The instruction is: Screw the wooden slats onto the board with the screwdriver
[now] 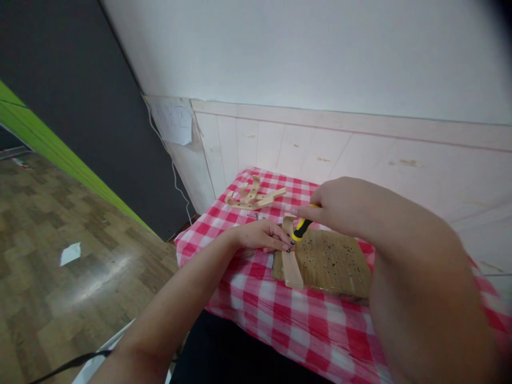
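Note:
My right hand [320, 205] is wrapped round the handle of a yellow and black screwdriver [303, 228], which slants down to the left. Its tip meets a pale wooden hook [292, 272] lying across a brown wooden board [334, 260] dotted with dark holes. Beside the tip, my left hand [268, 236] has its fingers closed against the hook, covering its middle part. Whether a screw sits under the tip is too small to make out.
Several more wooden hooks [254, 197] lie in a pile at the back left of the table, on a red and white checked cloth [248, 288]. Small metal pieces [253, 215] lie in front of them. A white panelled wall [276, 144] stands behind the table.

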The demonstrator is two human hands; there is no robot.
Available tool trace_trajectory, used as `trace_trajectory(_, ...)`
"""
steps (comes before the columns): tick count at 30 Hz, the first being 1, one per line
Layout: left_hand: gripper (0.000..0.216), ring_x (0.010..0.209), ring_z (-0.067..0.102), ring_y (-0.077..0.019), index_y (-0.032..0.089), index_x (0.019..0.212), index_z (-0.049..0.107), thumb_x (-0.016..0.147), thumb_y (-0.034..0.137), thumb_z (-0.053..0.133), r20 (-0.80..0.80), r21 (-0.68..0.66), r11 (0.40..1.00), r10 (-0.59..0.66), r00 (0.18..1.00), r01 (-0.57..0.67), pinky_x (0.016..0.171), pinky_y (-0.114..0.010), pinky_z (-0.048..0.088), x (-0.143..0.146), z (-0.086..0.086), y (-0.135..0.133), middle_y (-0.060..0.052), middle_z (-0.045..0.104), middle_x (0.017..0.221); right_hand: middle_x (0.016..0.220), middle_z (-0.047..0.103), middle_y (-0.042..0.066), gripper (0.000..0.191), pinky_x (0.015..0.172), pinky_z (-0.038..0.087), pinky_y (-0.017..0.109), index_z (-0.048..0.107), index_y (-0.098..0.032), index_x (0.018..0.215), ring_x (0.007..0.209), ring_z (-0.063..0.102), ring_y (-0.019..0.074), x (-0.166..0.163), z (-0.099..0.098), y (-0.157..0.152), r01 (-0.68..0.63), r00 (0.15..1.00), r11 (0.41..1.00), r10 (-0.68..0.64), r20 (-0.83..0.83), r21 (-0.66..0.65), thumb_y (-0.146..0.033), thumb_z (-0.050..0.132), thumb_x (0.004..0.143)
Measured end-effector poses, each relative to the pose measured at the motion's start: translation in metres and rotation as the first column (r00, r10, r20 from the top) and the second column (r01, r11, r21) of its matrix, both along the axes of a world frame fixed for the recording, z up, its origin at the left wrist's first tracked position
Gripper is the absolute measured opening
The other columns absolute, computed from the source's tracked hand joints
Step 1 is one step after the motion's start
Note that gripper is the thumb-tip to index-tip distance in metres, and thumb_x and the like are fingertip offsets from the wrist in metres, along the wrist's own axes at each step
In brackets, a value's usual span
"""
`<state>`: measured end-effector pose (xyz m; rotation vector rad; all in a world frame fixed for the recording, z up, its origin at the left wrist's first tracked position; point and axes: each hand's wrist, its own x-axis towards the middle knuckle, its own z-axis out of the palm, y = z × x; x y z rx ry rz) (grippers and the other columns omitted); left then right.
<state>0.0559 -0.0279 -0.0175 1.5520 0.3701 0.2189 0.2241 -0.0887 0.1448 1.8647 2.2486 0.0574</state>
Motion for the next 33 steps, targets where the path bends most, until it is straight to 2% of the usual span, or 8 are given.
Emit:
trace_trajectory(5,0.028,0.043,0.035,-0.0047,0.011,0.086,0.072,0.081,0.039,0.072,-0.028,0.018,1.000,-0.012,1.000,0.013,0.045,-0.018,0.026,-0.001,0.001,0.001,0.007,0.044,0.047,0.078,0.071,0.005,0.037,0.059,0.035,0.028,0.072,-0.023,0.085,0.064,0.058,0.0163,0.001,-0.007,0.000,-0.233,0.944,0.971,0.240,-0.228,0.055,-0.045,0.042,0.091)
trace_trajectory(9,0.029,0.043,0.036,-0.0045,0.010,0.082,0.071,0.080,0.038,0.073,-0.036,0.043,0.999,0.006,0.999,-0.005,0.045,-0.017,0.027,-0.001,0.008,-0.002,0.007,0.045,0.046,0.083,0.072,0.003,0.033,0.058,0.036,0.026,0.071,-0.025,0.090,0.066,0.059,0.0146,0.012,-0.008,-0.006,-0.334,0.889,0.942,0.326,-0.321,0.032,-0.040,0.041,0.091)
trace_trajectory(11,0.028,0.042,0.035,-0.0044,0.010,0.082,0.071,0.079,0.038,0.074,-0.033,0.033,0.999,0.020,0.999,-0.019,0.045,-0.017,0.027,-0.001,0.008,-0.003,0.007,0.045,0.046,0.074,0.069,0.004,0.038,0.055,0.035,0.027,0.070,-0.022,0.081,0.061,0.057,0.0150,0.013,-0.005,-0.007,-0.311,0.914,0.950,0.307,-0.265,0.029,-0.042,0.039,0.092)
trace_trajectory(16,0.030,0.042,0.035,-0.0045,0.010,0.089,0.072,0.078,0.038,0.074,-0.051,0.010,1.000,0.026,0.998,-0.025,0.044,-0.017,0.025,-0.001,0.001,-0.001,0.007,0.046,0.046,0.059,0.062,0.009,0.054,0.051,0.031,0.031,0.069,-0.018,0.067,0.051,0.051,0.0172,0.003,0.001,-0.003,-0.047,0.998,0.997,0.049,-0.028,0.059,-0.058,0.041,0.089)
trace_trajectory(24,0.026,0.043,0.034,-0.0044,0.010,0.084,0.072,0.080,0.035,0.072,-0.030,0.025,1.000,0.013,0.999,-0.013,0.044,-0.017,0.025,-0.001,0.006,-0.002,0.007,0.044,0.046,0.071,0.067,0.001,0.027,0.055,0.032,0.027,0.069,-0.024,0.088,0.056,0.053,0.0127,0.017,-0.007,-0.006,-0.323,0.894,0.946,0.315,-0.319,0.027,-0.037,0.045,0.089)
trace_trajectory(27,0.026,0.042,0.035,-0.0045,0.010,0.084,0.072,0.080,0.035,0.073,-0.029,0.017,1.000,0.016,0.999,-0.015,0.044,-0.017,0.025,-0.001,0.005,-0.002,0.007,0.045,0.046,0.064,0.064,0.004,0.035,0.054,0.031,0.029,0.070,-0.021,0.079,0.054,0.052,0.0143,0.014,-0.003,-0.009,-0.258,0.942,0.966,0.258,-0.215,0.031,-0.040,0.043,0.090)
trace_trajectory(30,0.025,0.042,0.035,-0.0044,0.010,0.084,0.072,0.080,0.035,0.073,-0.036,0.008,1.000,0.017,0.999,-0.017,0.044,-0.017,0.025,0.000,0.003,-0.002,0.007,0.045,0.045,0.060,0.062,0.009,0.053,0.054,0.031,0.031,0.070,-0.019,0.069,0.055,0.053,0.0178,0.003,0.000,-0.006,-0.074,0.995,0.995,0.078,-0.066,0.069,-0.058,0.040,0.089)
trace_trajectory(33,0.022,0.042,0.034,-0.0042,0.011,0.085,0.072,0.081,0.032,0.072,-0.034,-0.001,1.000,0.024,0.999,-0.024,0.044,-0.017,0.025,0.000,0.004,-0.002,0.007,0.045,0.045,0.069,0.067,0.010,0.049,0.056,0.033,0.030,0.071,-0.018,0.075,0.061,0.057,0.0187,-0.005,-0.003,-0.002,-0.034,0.995,0.996,0.041,-0.089,0.084,-0.054,0.042,0.090)
